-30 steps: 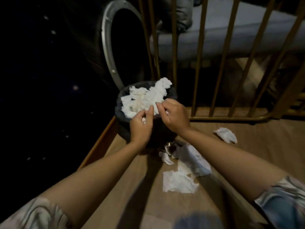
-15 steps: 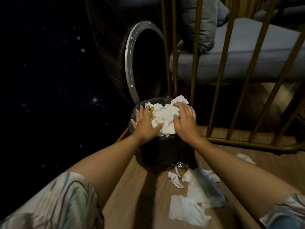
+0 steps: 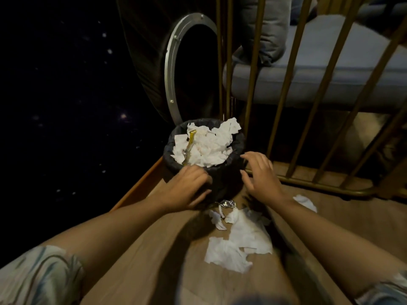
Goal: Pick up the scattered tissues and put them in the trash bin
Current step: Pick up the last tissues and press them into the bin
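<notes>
Both empty hand [image 3: 187, 190] and hand [image 3: 261, 175] beside tissue-filled trash bin [image 3: 222, 172]

A wooden floor [image 3: 363, 216] fills the lower frame. Brass railing bars [image 3: 284, 89] rise across the upper right, their bottom rail running along the floor at right. Behind the bars sits a grey cushion [image 3: 308, 80], with a grey pillow [image 3: 266, 29] on it. A metal ring [image 3: 170, 69] curves at upper centre. A crumpled foil wrapper [image 3: 228, 203] lies on the floor at centre.
</notes>
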The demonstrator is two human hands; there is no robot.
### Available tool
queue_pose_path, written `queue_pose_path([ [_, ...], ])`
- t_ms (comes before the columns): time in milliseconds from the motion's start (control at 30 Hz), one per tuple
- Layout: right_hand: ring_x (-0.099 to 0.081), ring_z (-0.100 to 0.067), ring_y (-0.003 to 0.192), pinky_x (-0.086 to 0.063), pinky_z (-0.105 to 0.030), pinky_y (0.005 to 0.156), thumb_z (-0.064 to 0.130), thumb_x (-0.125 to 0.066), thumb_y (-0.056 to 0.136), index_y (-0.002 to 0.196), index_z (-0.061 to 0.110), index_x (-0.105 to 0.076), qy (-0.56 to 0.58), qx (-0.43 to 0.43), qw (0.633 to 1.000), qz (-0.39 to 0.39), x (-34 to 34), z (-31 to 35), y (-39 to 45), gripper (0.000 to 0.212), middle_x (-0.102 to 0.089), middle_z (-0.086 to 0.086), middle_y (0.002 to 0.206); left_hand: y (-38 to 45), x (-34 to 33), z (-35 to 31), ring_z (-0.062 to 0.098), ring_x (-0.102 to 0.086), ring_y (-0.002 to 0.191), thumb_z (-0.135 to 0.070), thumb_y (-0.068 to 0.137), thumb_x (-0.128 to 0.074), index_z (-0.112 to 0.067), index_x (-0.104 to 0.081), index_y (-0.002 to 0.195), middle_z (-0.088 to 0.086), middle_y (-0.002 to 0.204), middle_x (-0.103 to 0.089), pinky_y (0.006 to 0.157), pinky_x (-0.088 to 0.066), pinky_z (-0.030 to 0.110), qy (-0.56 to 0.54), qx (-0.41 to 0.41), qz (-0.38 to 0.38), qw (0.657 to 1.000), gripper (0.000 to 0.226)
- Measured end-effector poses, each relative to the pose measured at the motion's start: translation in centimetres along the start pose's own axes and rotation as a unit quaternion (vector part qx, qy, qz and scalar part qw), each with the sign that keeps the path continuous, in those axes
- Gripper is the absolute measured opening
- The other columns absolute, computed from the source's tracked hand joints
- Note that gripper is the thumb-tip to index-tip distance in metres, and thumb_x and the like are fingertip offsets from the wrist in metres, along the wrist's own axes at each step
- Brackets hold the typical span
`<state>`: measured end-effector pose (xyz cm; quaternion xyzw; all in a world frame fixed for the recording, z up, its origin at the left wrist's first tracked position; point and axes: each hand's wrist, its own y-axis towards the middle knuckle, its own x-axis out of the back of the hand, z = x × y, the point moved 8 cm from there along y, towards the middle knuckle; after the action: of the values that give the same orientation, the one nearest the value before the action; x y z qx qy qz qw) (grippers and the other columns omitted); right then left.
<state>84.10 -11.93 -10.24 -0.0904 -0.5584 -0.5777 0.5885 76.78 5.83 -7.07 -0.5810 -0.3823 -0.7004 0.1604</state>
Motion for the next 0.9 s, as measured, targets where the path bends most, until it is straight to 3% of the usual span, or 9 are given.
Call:
queue_pose_path([
  [133, -0.031, -0.03, 0.133, -0.04, -0.046, 0.103, 0.02, -0.063, 0.082, 0.121, 0.013, -0.054, -0.081, -0.067, 0.988, 0.116, -2.8, -3.3, -2.1, 0.041, -0.038, -0.014, 0.142, 0.9, -4.5, -2.6, 0.021, -0.051, 0.098, -0.029, 0.092, -0.054, -0.018, -0.058, 0.106, 0.004, 0.101, -0.061, 0.079, -0.043, 0.034, 0.021, -0.137, 0.118, 0.983, 0.018],
  [333, -0.009, -0.031, 0.147, -0.029, -0.045, 0.112, 0.027, -0.054, 0.091, 0.133, 0.017, -0.048, -0.116, -0.108, 0.917, 0.366, -9.6, -6.4, -7.7, 0.043, -0.025, -0.007, 0.154, -1.0, -15.3, -1.0, 0.026, -0.052, 0.111, -0.03, 0.092, -0.055, -0.018, -0.053, 0.124, 0.006, 0.122, -0.05, 0.087, -0.041, 0.031, -0.148, 0.035, 0.243, 0.958, 0.035],
  [433, -0.015, -0.03, 0.147, -0.023, -0.047, 0.116, 0.034, -0.055, 0.091, 0.144, 0.024, -0.035, -0.048, -0.16, 0.907, 0.386, -12.5, -7.3, -11.5, 0.057, -0.023, -0.003, 0.157, -3.4, -20.1, -1.0, 0.024, -0.045, 0.128, -0.059, 0.081, -0.06, -0.022, -0.05, 0.125, 0.003, 0.141, -0.039, 0.102, -0.041, 0.03, -0.258, 0.161, 0.218, 0.927, 0.058],
  [533, 0.001, -0.029, 0.148, -0.014, -0.049, 0.118, 0.053, -0.052, 0.089, 0.152, 0.031, -0.014, -0.058, -0.178, 0.893, 0.41, -15.0, -7.8, -15.0, 0.077, 0.002, -0.002, 0.163, -5.6, -24.2, -3.1, 0.025, 0.005, 0.149, -0.083, 0.068, -0.053, -0.017, -0.02, 0.151, 0.004, 0.162, 0.005, 0.122, -0.008, 0.042, -0.252, 0.198, 0.266, 0.909, 0.111],
  [600, 0.016, -0.026, 0.147, -0.004, -0.05, 0.118, 0.058, -0.048, 0.089, 0.153, 0.031, -0.006, -0.086, -0.177, 0.892, 0.406, -15.7, -7.2, -17.2, 0.082, 0.021, -0.001, 0.16, -6.5, -25.7, -4.4, 0.029, 0.02, 0.147, -0.084, 0.071, -0.047, -0.016, -0.014, 0.153, 0.005, 0.161, 0.014, 0.12, 0.005, 0.045, -0.193, 0.166, 0.304, 0.918, 0.112],
  [700, 0.018, -0.024, 0.147, 0.008, -0.043, 0.117, 0.058, -0.039, 0.095, 0.154, 0.027, -0.011, -0.067, -0.228, 0.906, 0.349, -15.3, -6.5, -20.7, 0.073, 0.023, 0.0, 0.158, -6.8, -26.9, -4.5, 0.03, 0.026, 0.143, -0.062, 0.09, -0.041, -0.012, -0.016, 0.153, 0.012, 0.161, 0.013, 0.118, 0.008, 0.042, -0.18, 0.147, 0.298, 0.926, 0.084],
  [767, 0.0, -0.019, 0.148, 0.003, -0.041, 0.119, 0.06, -0.037, 0.095, 0.149, 0.034, -0.025, 0.017, -0.294, 0.911, 0.288, -14.6, -6.4, -23.0, 0.061, 0.001, 0.003, 0.16, -6.7, -27.0, -4.0, 0.031, 0.016, 0.145, -0.048, 0.094, -0.039, -0.004, -0.03, 0.147, 0.016, 0.161, -0.001, 0.12, 0.004, 0.041, -0.192, 0.122, 0.275, 0.934, 0.07],
  [833, -0.031, -0.018, 0.14, -0.012, -0.043, 0.121, 0.06, -0.049, 0.09, 0.138, 0.041, -0.044, 0.094, -0.35, 0.9, 0.241, -13.8, -6.5, -24.6, 0.051, -0.032, -0.008, 0.154, -6.4, -26.4, -2.9, 0.037, -0.019, 0.146, -0.026, 0.089, -0.051, -0.003, -0.049, 0.131, 0.019, 0.152, -0.033, 0.119, -0.012, 0.034, -0.223, 0.105, 0.237, 0.94, 0.048],
  [900, -0.035, -0.028, 0.139, -0.019, -0.034, 0.118, 0.033, -0.06, 0.091, 0.138, 0.015, -0.05, 0.044, -0.328, 0.913, 0.239, -12.9, -6.4, -25.4, 0.051, -0.037, -0.016, 0.15, -6.1, -25.3, -1.3, 0.036, -0.053, 0.115, -0.019, 0.081, -0.048, -0.009, -0.059, 0.106, 0.013, 0.117, -0.057, 0.099, -0.033, 0.029, -0.268, 0.113, 0.192, 0.937, 0.029],
])
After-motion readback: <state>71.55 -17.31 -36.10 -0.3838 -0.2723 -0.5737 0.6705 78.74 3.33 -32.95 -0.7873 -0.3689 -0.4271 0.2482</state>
